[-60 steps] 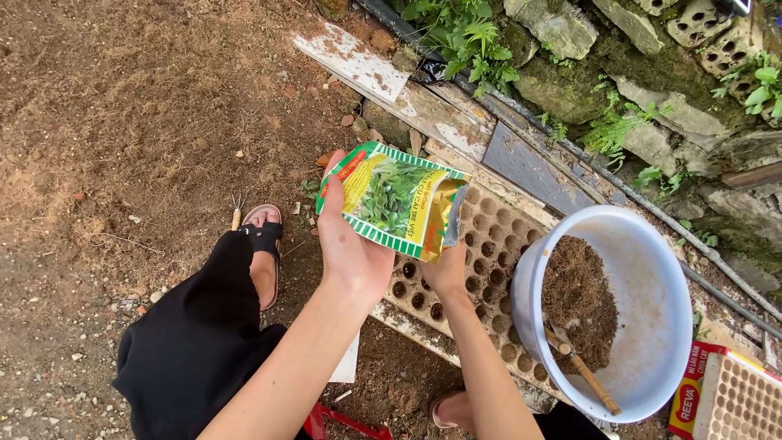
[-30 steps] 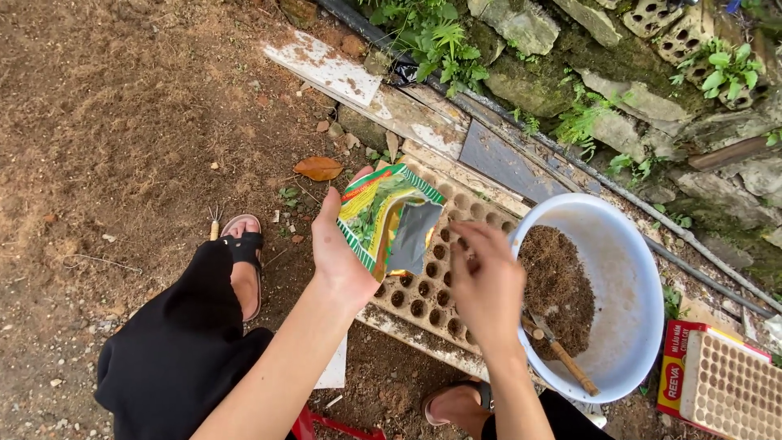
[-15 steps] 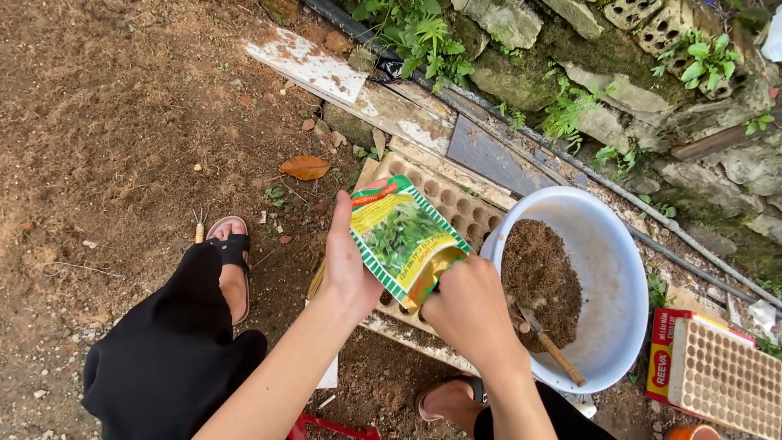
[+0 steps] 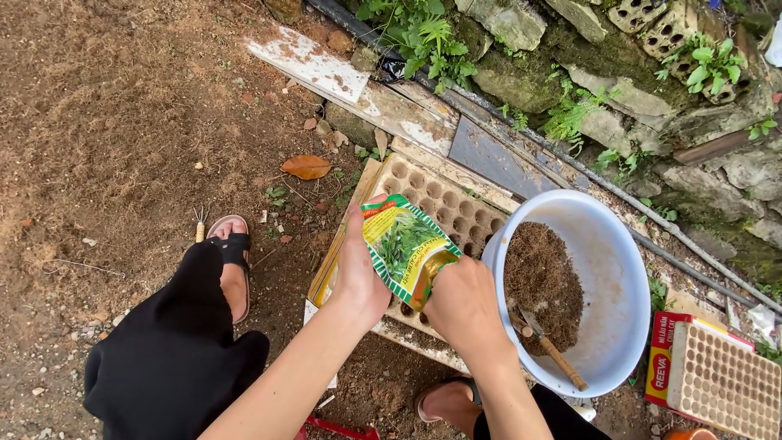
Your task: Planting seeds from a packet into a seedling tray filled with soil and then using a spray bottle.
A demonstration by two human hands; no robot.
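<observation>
Bare dirt ground point(image 4: 122, 106), seed tray point(image 4: 444, 204), white basin point(image 4: 627, 326), dry leaf point(image 4: 306, 166), weathered boards point(image 4: 391, 102)

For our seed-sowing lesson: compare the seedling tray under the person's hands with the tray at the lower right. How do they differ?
The seedling tray under the hands lies on boards, brown, soil darkening some near cells; the second tray looks paler, its cells seemingly unfilled, resting on a red-and-yellow packet. The first is partly hidden by hands and seed packet. Both have rows of round cells.

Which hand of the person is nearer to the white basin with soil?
The right hand is nearer, just beside the white basin and reaching into the seed packet. The left hand holds the packet on its far side.
</observation>
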